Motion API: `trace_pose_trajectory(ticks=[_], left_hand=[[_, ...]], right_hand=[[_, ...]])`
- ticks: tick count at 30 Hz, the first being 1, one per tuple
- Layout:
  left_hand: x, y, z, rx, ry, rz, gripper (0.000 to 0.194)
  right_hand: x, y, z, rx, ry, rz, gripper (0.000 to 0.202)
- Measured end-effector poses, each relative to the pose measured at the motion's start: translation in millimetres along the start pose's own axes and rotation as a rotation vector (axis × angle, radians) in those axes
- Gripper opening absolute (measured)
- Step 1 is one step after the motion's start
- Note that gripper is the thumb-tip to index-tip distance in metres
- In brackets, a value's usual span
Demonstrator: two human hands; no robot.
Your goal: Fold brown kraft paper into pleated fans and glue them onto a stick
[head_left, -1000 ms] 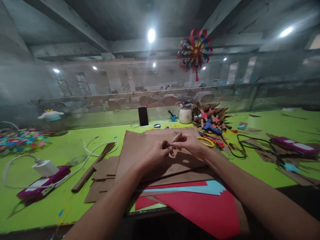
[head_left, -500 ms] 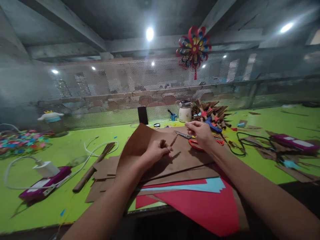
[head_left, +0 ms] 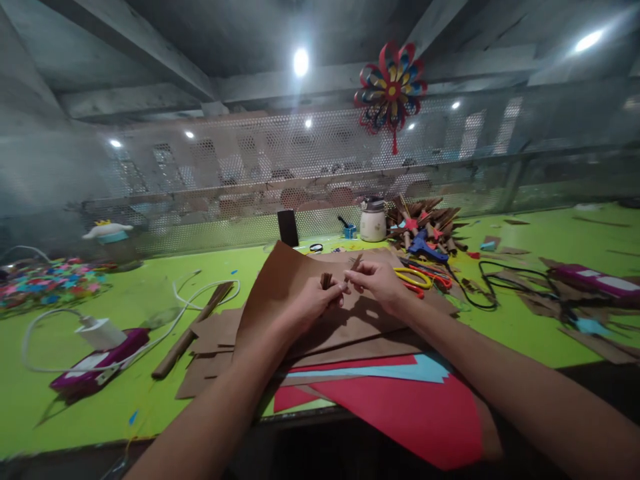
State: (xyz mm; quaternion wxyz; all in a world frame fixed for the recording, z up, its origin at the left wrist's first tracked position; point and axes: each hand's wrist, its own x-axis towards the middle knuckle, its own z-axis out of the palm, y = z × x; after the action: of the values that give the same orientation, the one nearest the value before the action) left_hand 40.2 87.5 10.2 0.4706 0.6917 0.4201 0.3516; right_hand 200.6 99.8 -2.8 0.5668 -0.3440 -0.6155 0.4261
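My bench (head_left: 90, 419), lime green; the paper bundle (head_left: 326, 280) in my left hand (head_left: 313, 300), brown; sheets (head_left: 415, 410) before me, red, pale blue and brown; hanging flower (head_left: 392, 91), red, blue and yellow; screen (head_left: 320, 160), grey, dotted with holes.

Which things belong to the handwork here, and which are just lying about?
Seemingly in the job:
brown pieces held in the left hand and right hand
brown paper sheets beneath
perhaps the yellow-handled scissors

Probably just lying about:
white charger
purple power strip
lidded bottle
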Motion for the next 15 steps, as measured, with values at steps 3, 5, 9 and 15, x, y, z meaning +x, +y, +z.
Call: trace_pose_trajectory(ticks=[3, 5, 9, 15], left_hand=[[-0.2, 0.3, 0.9, 0.033, 0.008, 0.018, 0.033], [0.0, 0.6, 1.3, 0.031, -0.012, 0.028, 0.032], [0.1, 1.3, 3.2, 0.013, -0.021, 0.034, 0.028], [-3.9, 5.5, 6.3, 0.02, 0.026, 0.024, 0.022]], right_hand=[[1.6, 2.5, -1.9, 0.004, 0.018, -0.014, 0.033], [2.0, 4.8, -2.0, 0.023, 0.016, -0.003, 0.033], [1.7, 7.6, -1.1, 0.101, -0.024, 0.083, 0.032], [1.3, 9.2, -0.3, 0.14, -0.049, 0.106, 0.03]])
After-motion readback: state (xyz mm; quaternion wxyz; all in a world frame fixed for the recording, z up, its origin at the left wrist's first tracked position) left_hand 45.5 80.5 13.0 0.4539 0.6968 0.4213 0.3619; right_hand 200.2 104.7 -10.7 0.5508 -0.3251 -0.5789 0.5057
